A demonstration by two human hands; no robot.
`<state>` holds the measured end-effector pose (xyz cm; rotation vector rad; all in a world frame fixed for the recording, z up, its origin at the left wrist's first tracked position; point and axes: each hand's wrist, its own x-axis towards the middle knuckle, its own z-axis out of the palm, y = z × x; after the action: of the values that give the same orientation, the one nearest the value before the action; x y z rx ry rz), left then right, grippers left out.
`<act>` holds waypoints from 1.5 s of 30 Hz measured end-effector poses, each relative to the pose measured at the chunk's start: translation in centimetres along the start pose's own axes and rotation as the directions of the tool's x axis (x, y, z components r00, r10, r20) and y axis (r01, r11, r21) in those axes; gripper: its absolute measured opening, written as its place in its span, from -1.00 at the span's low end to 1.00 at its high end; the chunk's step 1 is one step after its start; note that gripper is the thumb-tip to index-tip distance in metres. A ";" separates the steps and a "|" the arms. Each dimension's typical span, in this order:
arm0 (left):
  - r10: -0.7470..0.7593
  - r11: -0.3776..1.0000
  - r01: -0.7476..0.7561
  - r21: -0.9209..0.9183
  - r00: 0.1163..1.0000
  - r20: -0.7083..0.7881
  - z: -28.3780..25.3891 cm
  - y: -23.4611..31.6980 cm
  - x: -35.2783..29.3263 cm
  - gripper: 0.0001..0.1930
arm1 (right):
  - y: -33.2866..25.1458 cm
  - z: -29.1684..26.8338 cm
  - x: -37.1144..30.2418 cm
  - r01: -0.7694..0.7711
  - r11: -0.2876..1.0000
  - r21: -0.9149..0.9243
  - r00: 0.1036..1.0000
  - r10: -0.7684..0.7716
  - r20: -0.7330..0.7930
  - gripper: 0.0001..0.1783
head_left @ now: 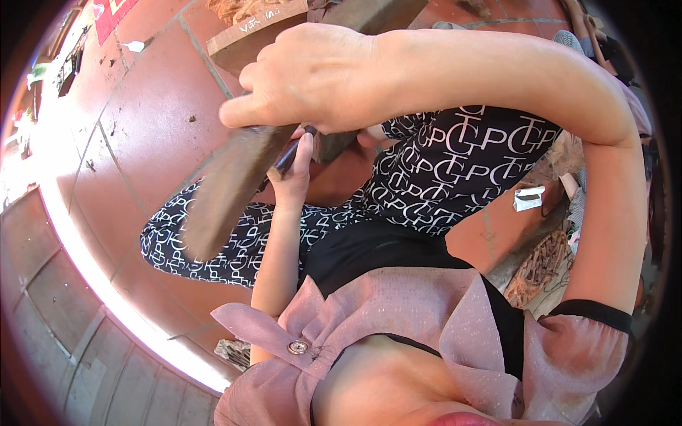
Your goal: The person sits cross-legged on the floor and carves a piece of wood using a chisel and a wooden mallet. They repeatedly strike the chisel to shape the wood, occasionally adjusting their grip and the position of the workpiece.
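Note:
Across the upper middle reaches my right hand (312, 78), its fingers closed on a brown wooden club (220, 206). The club slants down to the left and is smeared by motion. Below that hand, my left hand (295, 174) grips the dark handle (285, 160) of a slim tool. The tool's working end is hidden, so I cannot tell its exact kind. A dark piece of wood (337, 145) shows just beside the handle, partly covered by my right hand. Beyond my right hand lies a light wooden block (259, 32) with handwriting on it.
I sit low in black-and-white patterned trousers (455, 163) over a red tiled floor (149, 106) with scattered chips. A thick wooden bar (380, 14) is at the top. At the right lie a small white box (528, 199) and a heap of wood scraps (538, 266).

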<state>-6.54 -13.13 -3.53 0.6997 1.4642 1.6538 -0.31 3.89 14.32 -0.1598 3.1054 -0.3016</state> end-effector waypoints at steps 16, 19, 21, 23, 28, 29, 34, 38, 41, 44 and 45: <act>-0.117 0.993 0.113 -0.045 0.988 -0.100 -2.1 1.8 0.5 -0.86 | 1.7 -2.7 -1.2 0.102 0.946 0.309 0.994 -0.082 -0.075 -0.53; -0.126 0.992 0.124 -0.035 0.989 -0.073 -2.1 1.1 1.2 -0.86 | 1.5 -3.1 -1.3 0.090 0.931 0.354 0.994 -0.065 -0.082 -0.51; -0.137 0.990 0.136 -0.037 0.990 -0.039 -2.2 1.0 1.7 -0.85 | 1.4 -3.1 -0.8 0.049 0.936 0.349 0.998 -0.032 -0.053 -0.50; -0.135 0.991 0.134 -0.028 0.990 -0.036 -2.1 1.3 2.4 -0.88 | 1.6 -3.7 -1.4 0.080 0.932 0.354 0.996 -0.057 -0.074 -0.49; -0.181 0.983 0.181 0.007 0.983 -0.002 -1.8 2.0 4.3 -0.85 | 0.9 -3.2 -1.2 0.009 0.953 0.304 0.996 0.017 -0.084 -0.50; -0.213 0.977 0.212 0.009 0.977 0.016 -2.1 1.9 4.6 -0.87 | 1.4 -2.9 -1.1 0.019 0.949 0.315 0.998 -0.001 -0.058 -0.52; -0.295 0.955 0.293 0.055 0.955 0.035 -2.3 2.8 5.2 -0.94 | 3.9 -1.2 0.7 -0.003 1.000 -0.008 0.978 0.005 0.210 -0.61; -0.322 0.943 0.328 -0.055 0.941 0.100 -3.8 1.5 5.8 -0.94 | 2.4 -1.6 -0.2 -0.023 0.999 0.032 0.993 0.027 -0.111 -0.70; -0.323 0.938 0.334 -0.094 0.939 0.119 -4.2 1.2 5.6 -0.95 | 2.5 -1.1 0.2 -0.057 0.992 0.111 0.997 0.063 -0.052 -0.69; -0.318 0.938 0.326 -0.119 0.945 0.080 -3.0 1.5 5.3 -0.93 | 3.5 -1.0 1.3 -0.097 0.995 -0.008 0.978 0.097 0.182 -0.64; -0.314 0.938 0.323 -0.124 0.945 0.089 -3.2 1.4 5.2 -0.93 | 3.6 -0.9 1.7 -0.089 0.993 -0.072 0.961 0.105 0.255 -0.62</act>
<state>-12.18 -10.45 -3.27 0.4120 1.3227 1.4485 -2.39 7.40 14.45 -0.0427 2.8528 -0.1690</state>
